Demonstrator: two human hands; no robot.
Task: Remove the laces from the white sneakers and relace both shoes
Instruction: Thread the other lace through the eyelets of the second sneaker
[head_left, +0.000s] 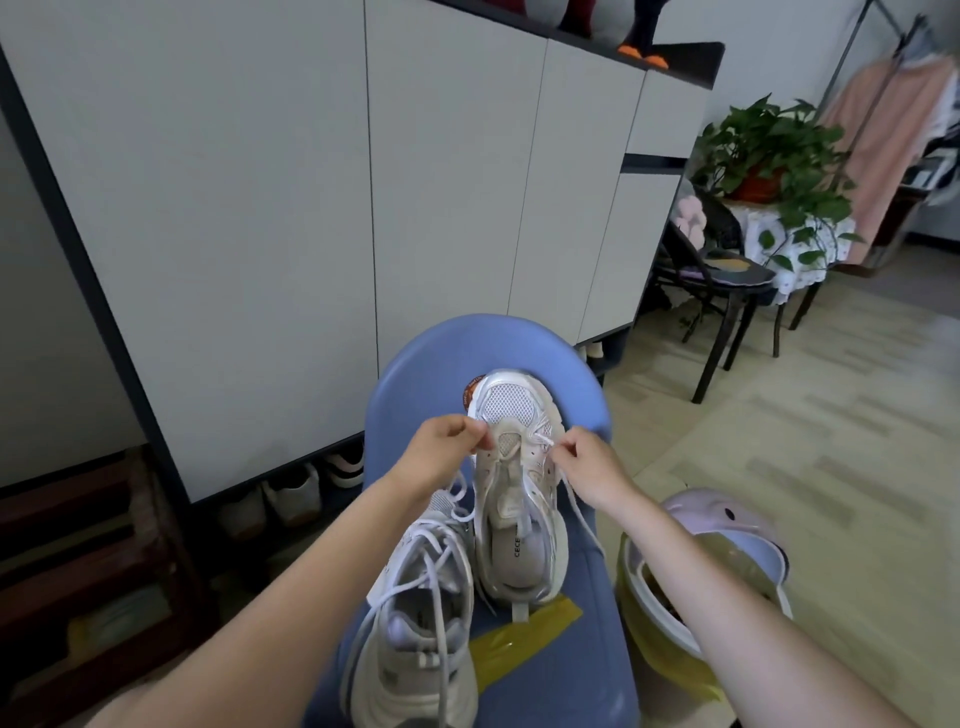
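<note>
Both hands, left (451, 448) and right (586, 465), pinch the lace (540, 439) of the upright white mesh-toed sneaker (517, 478).

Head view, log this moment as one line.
left hand: pinches lace | right hand: pinches lace | far sneaker: partly laced | near sneaker: laced

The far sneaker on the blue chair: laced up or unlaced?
Mostly unlaced. The far sneaker has lace only through its eyelets near the toe; the left hand and right hand each pinch an end there.
</note>
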